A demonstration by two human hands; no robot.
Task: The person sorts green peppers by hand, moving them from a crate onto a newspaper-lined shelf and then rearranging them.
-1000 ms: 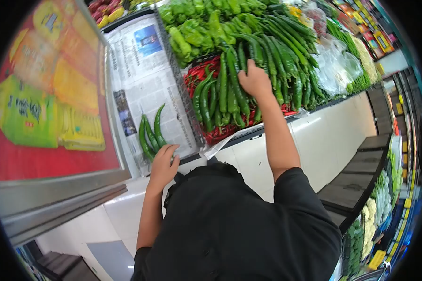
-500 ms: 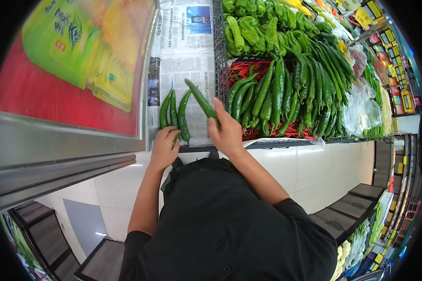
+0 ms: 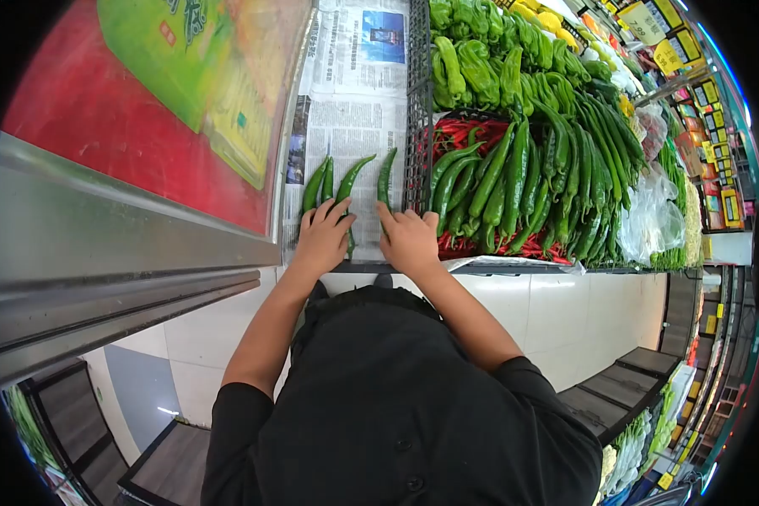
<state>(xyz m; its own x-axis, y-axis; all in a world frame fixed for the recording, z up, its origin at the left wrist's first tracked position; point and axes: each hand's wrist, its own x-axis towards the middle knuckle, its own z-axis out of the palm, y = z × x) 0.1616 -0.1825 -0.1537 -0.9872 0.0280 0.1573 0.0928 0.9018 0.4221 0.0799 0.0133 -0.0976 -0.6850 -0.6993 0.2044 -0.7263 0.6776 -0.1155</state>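
Three green peppers (image 3: 328,179) on newspaper (image 3: 358,122), beneath loosely spread, unclosed fingers (image 3: 320,218) of the left hand (image 3: 321,243). Touching the near end of a fourth pepper (image 3: 386,175) with right hand (image 3: 410,244) fingers slightly bent; impossible to tell whether gripping. Both palms down, forearms (image 3: 468,316) angled forward and inward.

Glossy, smooth peppers (image 3: 386,177), matt newspaper (image 3: 358,126), smooth metal frame (image 3: 143,202), plastic crate (image 3: 418,110)

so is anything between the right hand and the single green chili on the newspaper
Nothing visible stands in the way: the right hand reaches the single green chili directly, fingers at its lower part, over the newspaper.
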